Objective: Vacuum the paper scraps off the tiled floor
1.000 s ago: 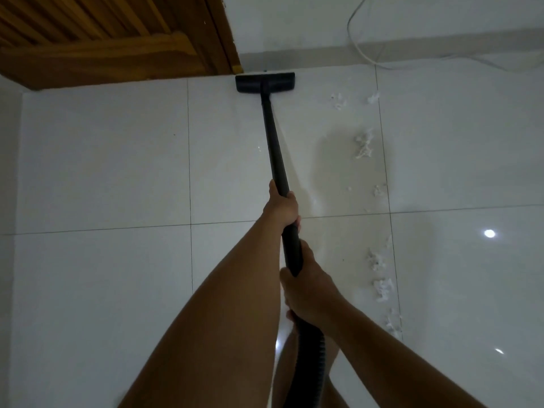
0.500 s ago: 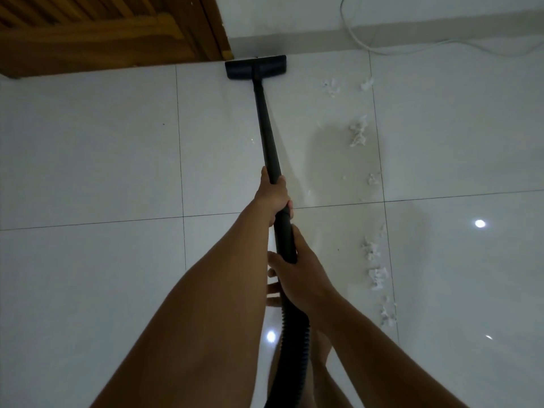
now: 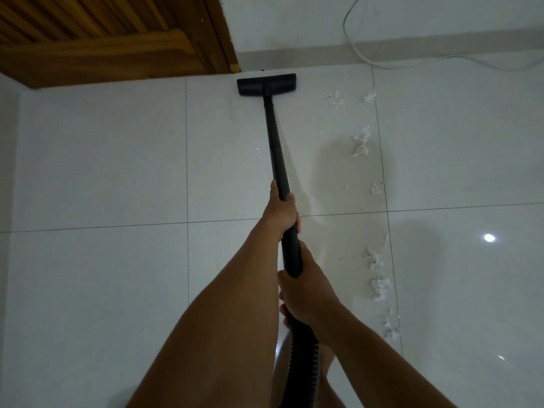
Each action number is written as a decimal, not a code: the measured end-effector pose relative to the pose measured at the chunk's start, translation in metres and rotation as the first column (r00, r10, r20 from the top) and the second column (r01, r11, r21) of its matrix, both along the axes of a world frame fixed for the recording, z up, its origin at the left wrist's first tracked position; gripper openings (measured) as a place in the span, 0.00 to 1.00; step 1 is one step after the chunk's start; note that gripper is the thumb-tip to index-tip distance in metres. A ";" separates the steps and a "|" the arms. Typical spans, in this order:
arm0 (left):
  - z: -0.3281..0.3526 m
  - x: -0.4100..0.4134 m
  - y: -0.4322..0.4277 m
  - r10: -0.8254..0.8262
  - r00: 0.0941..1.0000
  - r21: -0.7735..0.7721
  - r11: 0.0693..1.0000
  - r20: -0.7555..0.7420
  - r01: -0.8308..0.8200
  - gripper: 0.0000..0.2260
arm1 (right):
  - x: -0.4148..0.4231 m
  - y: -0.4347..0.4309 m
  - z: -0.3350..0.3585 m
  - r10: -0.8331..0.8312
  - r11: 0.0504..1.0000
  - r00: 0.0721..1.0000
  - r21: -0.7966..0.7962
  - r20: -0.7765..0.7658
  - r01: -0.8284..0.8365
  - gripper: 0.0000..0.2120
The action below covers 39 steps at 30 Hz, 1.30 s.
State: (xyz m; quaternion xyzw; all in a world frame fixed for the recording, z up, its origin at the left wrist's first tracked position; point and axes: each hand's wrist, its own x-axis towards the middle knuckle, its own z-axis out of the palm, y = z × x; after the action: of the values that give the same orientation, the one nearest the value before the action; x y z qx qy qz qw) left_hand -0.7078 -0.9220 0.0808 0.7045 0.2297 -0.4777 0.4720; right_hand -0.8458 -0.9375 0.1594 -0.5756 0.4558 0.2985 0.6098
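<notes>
Head view: a person holds a black vacuum wand (image 3: 275, 142) w/ both hands. The left hand (image 3: 281, 214) is the higher one on the tube, fingers wrapped round it, thumb laid along the top. The right hand (image 3: 306, 293) is lower, at the place where the wand meets the ribbed hose (image 3: 303, 372), and its fingers are curled round it also. The floor head (image 3: 266, 84) lies flat on the tiled floor (image 3: 103, 157) at the far end, just beside the grey skirting (image 3: 294, 58) & near the corner of the wooden door (image 3: 103, 39). The paper scraps (image 3: 360, 145) are on the right side of the wand, approx. in a line along one tile joint, from near the floor head down to beside the right forearm. They are apart from the head; none touches it. A white cable (image 3: 412, 64) comes down the wall and runs over the floor at top right. A bright spot of light (image 3: 489, 237) reflects in a tile on the right
</notes>
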 end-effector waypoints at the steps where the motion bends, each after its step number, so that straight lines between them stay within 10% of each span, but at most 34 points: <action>1: 0.000 -0.001 -0.001 -0.010 1.000 0.005 1.000 0.009 0.010 0.28 | 0.000 -0.001 0.000 -0.005 1.000 1.000 0.010 0.001 0.005 0.30; 39: 0.040 -0.061 -0.004 0.012 0.991 0.022 1.000 -0.135 -0.009 0.26 | -0.052 -0.018 0.059 0.004 0.996 1.000 0.092 -0.002 -0.004 0.17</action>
State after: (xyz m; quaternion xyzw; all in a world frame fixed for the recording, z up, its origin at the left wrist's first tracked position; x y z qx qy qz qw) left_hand -0.7689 -0.9258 0.1209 0.6745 0.2699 -0.5192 0.4502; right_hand -0.8981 -0.9559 0.2189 -0.5475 0.4411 0.3212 0.6345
